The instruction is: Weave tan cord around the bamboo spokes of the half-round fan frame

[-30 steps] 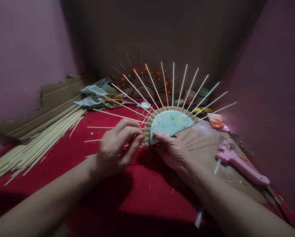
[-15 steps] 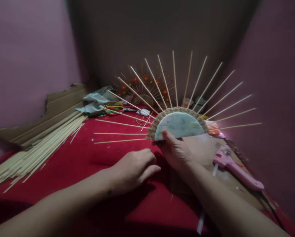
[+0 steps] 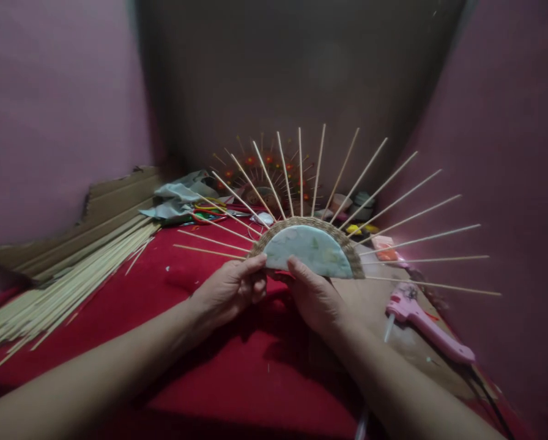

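Note:
A half-round piece (image 3: 308, 247) with a pale, patterned face and a braided, straw-coloured rim (image 3: 296, 220) is held up over the red cloth. Thin wooden sticks (image 3: 318, 168) fan out from its rim like rays. My left hand (image 3: 235, 287) pinches its lower left corner between thumb and fingers. Near the middle of the straight lower edge, my right hand (image 3: 317, 299) grips it, thumb on the face and fingers hidden behind.
At the right, a pink glue gun (image 3: 427, 321) lies on cardboard (image 3: 356, 305). A bundle of loose sticks (image 3: 72, 278) lies at the left by more cardboard (image 3: 113, 195). Scissors (image 3: 210, 214) and a similar fan-shaped piece with orange flowers (image 3: 265, 165) are at the back.
My left hand has come up and taken hold of the half-round piece's left corner. The piece has shifted left and down and tilted clockwise; my right hand keeps its grip.

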`<state>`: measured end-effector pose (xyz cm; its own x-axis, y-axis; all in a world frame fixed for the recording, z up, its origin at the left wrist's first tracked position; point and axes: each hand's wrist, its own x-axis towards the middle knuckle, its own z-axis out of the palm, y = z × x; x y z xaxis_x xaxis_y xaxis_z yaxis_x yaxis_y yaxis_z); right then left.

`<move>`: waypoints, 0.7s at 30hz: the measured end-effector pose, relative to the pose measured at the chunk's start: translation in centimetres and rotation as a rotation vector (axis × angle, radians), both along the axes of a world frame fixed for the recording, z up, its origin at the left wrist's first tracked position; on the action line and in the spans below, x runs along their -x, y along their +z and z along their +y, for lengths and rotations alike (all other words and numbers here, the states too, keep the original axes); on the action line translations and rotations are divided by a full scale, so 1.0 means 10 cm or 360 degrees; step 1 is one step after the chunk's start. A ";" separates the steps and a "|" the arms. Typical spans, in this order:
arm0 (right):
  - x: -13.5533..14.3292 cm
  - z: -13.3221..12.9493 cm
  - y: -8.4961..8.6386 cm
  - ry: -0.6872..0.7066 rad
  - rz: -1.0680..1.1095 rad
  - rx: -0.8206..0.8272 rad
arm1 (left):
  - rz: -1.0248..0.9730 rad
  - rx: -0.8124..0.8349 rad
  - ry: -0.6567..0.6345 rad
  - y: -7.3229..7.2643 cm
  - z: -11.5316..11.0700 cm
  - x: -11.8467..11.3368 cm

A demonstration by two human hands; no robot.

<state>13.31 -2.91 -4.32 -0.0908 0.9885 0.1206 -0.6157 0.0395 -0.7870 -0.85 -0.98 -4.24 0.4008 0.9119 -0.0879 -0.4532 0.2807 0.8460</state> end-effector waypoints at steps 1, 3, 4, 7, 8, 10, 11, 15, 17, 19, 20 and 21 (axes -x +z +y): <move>-0.02 0.02 0.01 -0.0020 0.0065 0.0014 | -0.0028 -0.0025 0.0047 0.00 0.02 0.01; -0.06 0.08 0.00 -0.0066 0.0192 0.0072 | -0.0051 -0.0080 0.0115 0.01 0.06 0.04; -0.08 0.10 0.00 -0.0081 0.0227 0.0110 | -0.0039 -0.0104 0.0134 0.01 0.07 0.05; -0.12 0.16 -0.04 -0.0022 0.0274 0.0204 | 0.0046 -0.0124 0.0172 0.02 0.08 0.05; -0.12 0.18 -0.05 -0.0004 0.0284 0.0228 | 0.0065 -0.0118 0.0181 0.02 0.08 0.04; -0.12 0.19 -0.07 0.0009 0.0304 0.0259 | 0.0068 -0.0099 0.0188 0.03 0.07 0.04; -0.12 0.19 -0.07 0.0010 0.0310 0.0261 | 0.0072 -0.0103 0.0175 0.02 0.06 0.04; -0.11 0.19 -0.07 0.0022 0.0313 0.0208 | 0.0254 -0.0193 -0.0016 -0.03 0.07 0.04; -0.11 0.19 -0.08 0.0026 0.0320 0.0217 | 0.0406 -0.0238 -0.0105 -0.07 0.07 0.05; -0.11 0.20 -0.08 0.0031 0.0325 0.0244 | 0.0514 -0.0245 -0.0145 -0.09 0.07 0.06; -0.11 0.20 -0.09 0.0039 0.0321 0.0255 | 0.0549 -0.0246 -0.0153 -0.10 0.07 0.06; -0.11 0.21 -0.10 0.0049 0.0314 0.0263 | 0.0576 -0.0246 -0.0159 -0.10 0.06 0.06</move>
<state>14.42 -0.83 -5.27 -0.1116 0.9935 -0.0237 -0.7568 -0.1004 -0.6458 -1.46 -0.36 -5.22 0.4566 0.8835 -0.1045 -0.0953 0.1654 0.9816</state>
